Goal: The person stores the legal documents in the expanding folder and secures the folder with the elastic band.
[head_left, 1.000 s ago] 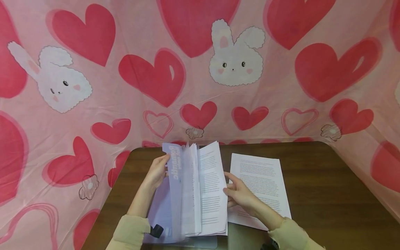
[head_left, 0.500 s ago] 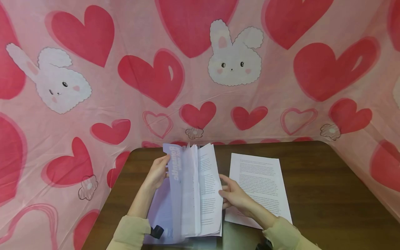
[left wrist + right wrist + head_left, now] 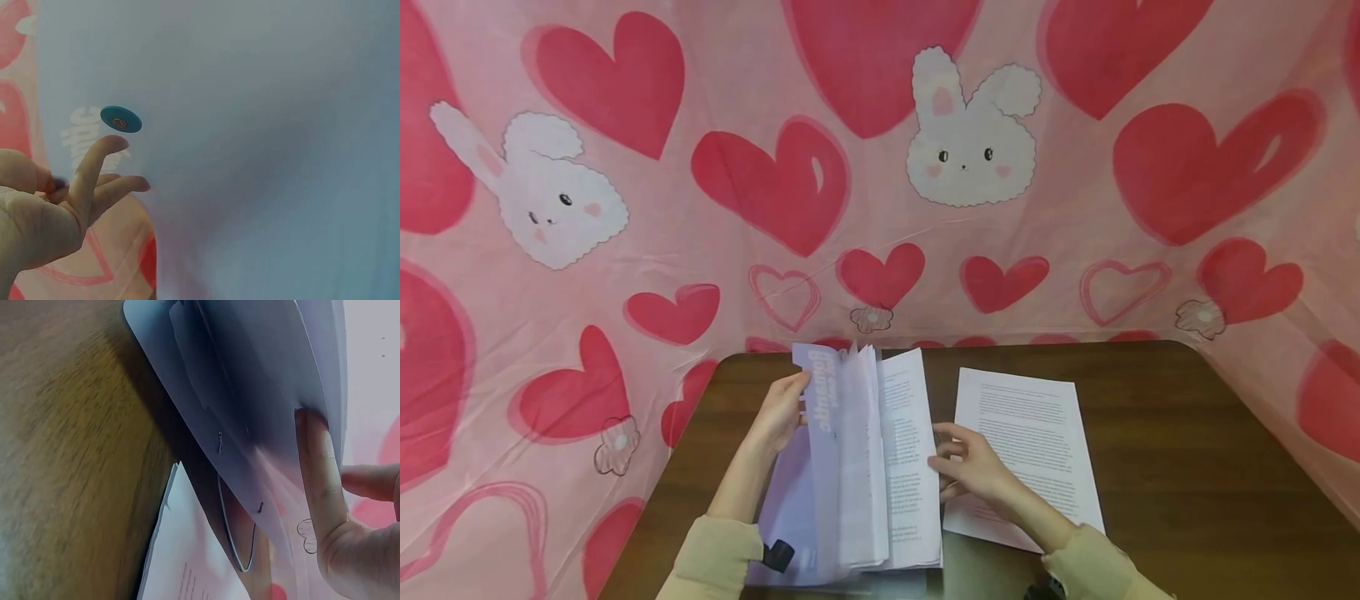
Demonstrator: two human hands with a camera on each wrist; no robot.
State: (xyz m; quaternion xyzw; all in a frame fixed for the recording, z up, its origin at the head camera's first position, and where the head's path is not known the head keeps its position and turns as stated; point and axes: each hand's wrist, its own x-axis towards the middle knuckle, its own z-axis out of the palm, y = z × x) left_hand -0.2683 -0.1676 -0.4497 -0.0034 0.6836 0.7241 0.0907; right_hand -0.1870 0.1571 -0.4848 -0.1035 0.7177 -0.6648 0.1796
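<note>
My left hand [image 3: 778, 414] grips the outer edge of the lilac plastic folder's raised cover [image 3: 824, 500], which has pale lettering. A round teal button [image 3: 121, 119] sits on that cover, just above my fingers in the left wrist view. Inside the folder stand several printed sheets [image 3: 912, 467], partly behind translucent plastic. My right hand [image 3: 973, 462] pinches the right edge of these sheets, one finger lying along the page in the right wrist view. From the folder's lower panel hangs a thin elastic loop [image 3: 234, 553], near two small metal fasteners.
To the right, a separate stack of printed paper [image 3: 1022, 442] lies on the dark wooden table [image 3: 1187, 467], partly under my right forearm. Pink cloth [image 3: 715, 250] with hearts and rabbits hangs behind and at both sides.
My right hand has drawn the edge of the sheets slightly to the left, and they lean less far toward the separate stack. My left hand keeps its grip on the cover.
</note>
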